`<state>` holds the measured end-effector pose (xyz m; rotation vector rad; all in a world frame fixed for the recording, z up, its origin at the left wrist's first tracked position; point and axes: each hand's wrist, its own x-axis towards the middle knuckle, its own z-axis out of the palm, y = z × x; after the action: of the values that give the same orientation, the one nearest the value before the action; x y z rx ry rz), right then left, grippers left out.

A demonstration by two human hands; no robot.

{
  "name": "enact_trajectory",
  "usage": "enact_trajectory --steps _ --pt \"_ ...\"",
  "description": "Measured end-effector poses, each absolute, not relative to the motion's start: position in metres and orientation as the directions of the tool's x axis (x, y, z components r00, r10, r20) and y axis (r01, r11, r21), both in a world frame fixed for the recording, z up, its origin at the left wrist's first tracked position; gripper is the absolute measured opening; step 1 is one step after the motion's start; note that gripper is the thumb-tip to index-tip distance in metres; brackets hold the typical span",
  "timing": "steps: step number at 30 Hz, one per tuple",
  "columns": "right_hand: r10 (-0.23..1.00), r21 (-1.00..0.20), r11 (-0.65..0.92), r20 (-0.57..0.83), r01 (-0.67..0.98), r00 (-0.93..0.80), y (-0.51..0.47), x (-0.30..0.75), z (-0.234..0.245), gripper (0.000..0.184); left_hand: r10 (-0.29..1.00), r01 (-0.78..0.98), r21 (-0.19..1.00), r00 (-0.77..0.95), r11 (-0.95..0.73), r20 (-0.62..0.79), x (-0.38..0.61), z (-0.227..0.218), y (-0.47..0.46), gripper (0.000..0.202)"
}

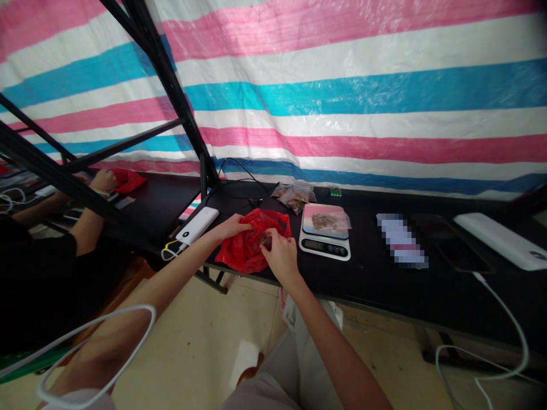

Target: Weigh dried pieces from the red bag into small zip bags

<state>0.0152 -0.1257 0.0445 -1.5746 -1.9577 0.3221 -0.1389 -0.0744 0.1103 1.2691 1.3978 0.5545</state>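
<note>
A crumpled red plastic bag [245, 253] lies at the front edge of the black table. My left hand [233, 226] is closed on its left rim. Over the bag's mouth, my right hand [282, 253] is closed, thumb and fingers pinched together around something small and brownish that I cannot make out. Just right of the bag stands a white kitchen scale [325, 247], its display too small to read. On its plate rests a clear bag of brown dried bits [329, 221]. Behind it lie several similar filled clear bags [294, 197].
A white power bank [197, 226] with cables lies left of the bag. Green batteries [335, 192] sit behind the scale. To the right are a blurred phone [401, 240], a dark phone [459, 245] and another white power bank [502, 240]. Black frame bars [171, 85] separate a co-worker's hand [103, 180].
</note>
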Motion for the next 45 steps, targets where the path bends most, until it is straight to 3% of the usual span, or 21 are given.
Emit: enact_trajectory --steps 6,17,22,27,34,38,41,45 --pt "0.946 -0.572 0.272 0.308 0.774 -0.105 -0.125 0.015 0.037 0.026 0.889 0.389 0.881 0.253 0.269 -0.383 -0.147 0.100 -0.065 0.038" --pt "0.932 -0.587 0.279 0.356 0.760 -0.068 -0.125 0.013 0.025 0.026 0.914 0.508 0.856 0.296 0.095 -0.277 -0.131 0.102 -0.070 0.042" --pt "0.932 -0.585 0.283 0.354 0.760 -0.075 -0.125 0.014 0.024 0.025 0.954 0.764 0.631 0.272 -0.133 -0.129 -0.132 0.101 -0.066 0.043" --pt "0.932 -0.572 0.278 0.353 0.772 -0.074 -0.126 0.014 0.025 0.024 0.933 0.869 0.439 0.325 -0.229 -0.157 -0.131 0.104 -0.065 0.056" --pt "0.944 -0.552 0.247 0.323 0.797 -0.068 -0.125 0.013 0.024 0.023 0.945 0.945 0.082 0.321 -0.316 -0.060 -0.113 0.109 -0.082 0.028" --pt "0.941 -0.534 0.235 0.336 0.812 -0.052 -0.124 0.013 0.022 0.020 0.942 0.937 -0.105 0.334 -0.333 -0.006 -0.097 0.113 -0.095 0.028" --pt "0.940 -0.520 0.216 0.340 0.826 -0.032 -0.123 0.012 0.020 0.019 0.921 0.909 -0.144 0.385 -0.391 -0.065 -0.086 0.114 -0.102 0.024" --pt "0.937 -0.525 0.205 0.348 0.826 -0.012 -0.123 0.012 0.020 0.016 0.892 0.887 -0.101 0.441 -0.450 -0.099 -0.080 0.112 -0.103 0.024"
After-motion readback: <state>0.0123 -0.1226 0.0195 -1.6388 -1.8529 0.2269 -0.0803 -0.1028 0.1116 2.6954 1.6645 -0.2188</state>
